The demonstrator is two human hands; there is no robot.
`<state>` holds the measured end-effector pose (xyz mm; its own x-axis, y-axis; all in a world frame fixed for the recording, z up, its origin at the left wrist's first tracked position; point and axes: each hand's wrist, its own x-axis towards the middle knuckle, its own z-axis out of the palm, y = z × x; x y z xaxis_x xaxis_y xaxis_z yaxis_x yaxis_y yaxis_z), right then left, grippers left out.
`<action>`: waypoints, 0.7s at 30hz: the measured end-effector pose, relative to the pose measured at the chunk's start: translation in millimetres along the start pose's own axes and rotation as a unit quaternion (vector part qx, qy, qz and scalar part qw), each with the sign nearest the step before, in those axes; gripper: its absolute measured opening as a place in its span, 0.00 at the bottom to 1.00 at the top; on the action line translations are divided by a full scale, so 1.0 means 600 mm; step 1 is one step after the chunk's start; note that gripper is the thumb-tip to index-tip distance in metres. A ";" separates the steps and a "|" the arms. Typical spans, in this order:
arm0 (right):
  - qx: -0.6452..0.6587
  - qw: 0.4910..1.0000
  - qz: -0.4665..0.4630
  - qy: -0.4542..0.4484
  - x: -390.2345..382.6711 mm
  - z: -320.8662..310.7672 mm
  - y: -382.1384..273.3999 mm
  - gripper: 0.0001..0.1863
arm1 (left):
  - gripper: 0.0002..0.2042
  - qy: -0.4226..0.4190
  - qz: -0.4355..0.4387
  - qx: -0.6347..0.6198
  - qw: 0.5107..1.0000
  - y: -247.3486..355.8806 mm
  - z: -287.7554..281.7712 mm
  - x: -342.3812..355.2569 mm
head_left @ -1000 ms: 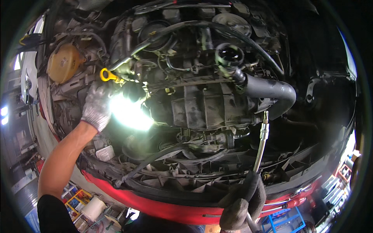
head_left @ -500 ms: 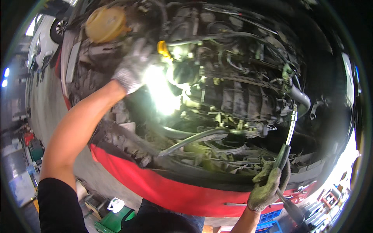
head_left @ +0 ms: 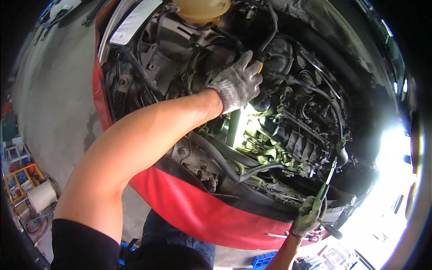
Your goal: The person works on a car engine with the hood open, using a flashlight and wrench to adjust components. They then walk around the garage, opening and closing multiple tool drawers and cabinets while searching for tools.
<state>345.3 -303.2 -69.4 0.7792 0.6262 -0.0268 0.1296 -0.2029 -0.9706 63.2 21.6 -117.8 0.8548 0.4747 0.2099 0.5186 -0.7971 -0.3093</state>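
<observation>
My gloved left hand point(head_left: 235, 83) is over the engine's left side, next to a yellow dipstick handle point(head_left: 260, 67), fingers bent over something hidden; bright light point(head_left: 240, 128) glows just below it. My gloved right hand point(head_left: 306, 218) grips a long tool with a dark handle and silver shaft point(head_left: 332, 171). The shaft points up toward a bent dark hose point(head_left: 343, 153) at the right of the ribbed intake manifold point(head_left: 297, 144). Another dark bar with a round end point(head_left: 333, 231) sticks out below that hand.
A red cover point(head_left: 189, 198) lies along the car's front edge, with loose metal tools at its right. A yellowish reservoir point(head_left: 200, 9) and white panel point(head_left: 135, 22) are at the top. A cart with a white cylinder point(head_left: 41, 195) stands on the floor at lower left.
The view has swung left, so the engine sits further right. My left arm reaches further across the picture; the glow below that hand has shrunk. My right hand still grips the tool.
</observation>
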 end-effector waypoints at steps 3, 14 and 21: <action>-0.014 1.000 -0.003 0.025 -0.004 0.008 -0.007 0.15 | 0.08 -0.036 0.040 -0.004 0.999 0.001 -0.010 0.010; 0.041 0.997 0.033 0.050 0.000 0.008 -0.013 0.19 | 0.19 -0.061 -0.017 -0.107 0.992 -0.106 -0.010 0.029; 0.036 0.997 0.047 0.055 0.002 -0.009 -0.012 0.23 | 0.22 -0.070 -0.208 -0.134 0.967 -0.122 -0.040 0.077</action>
<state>348.8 -305.1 -61.2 0.8490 0.5196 -0.0962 0.0112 -0.1997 -0.9798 64.0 93.1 -63.3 0.5782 0.8052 0.1318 0.8096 -0.5862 0.0295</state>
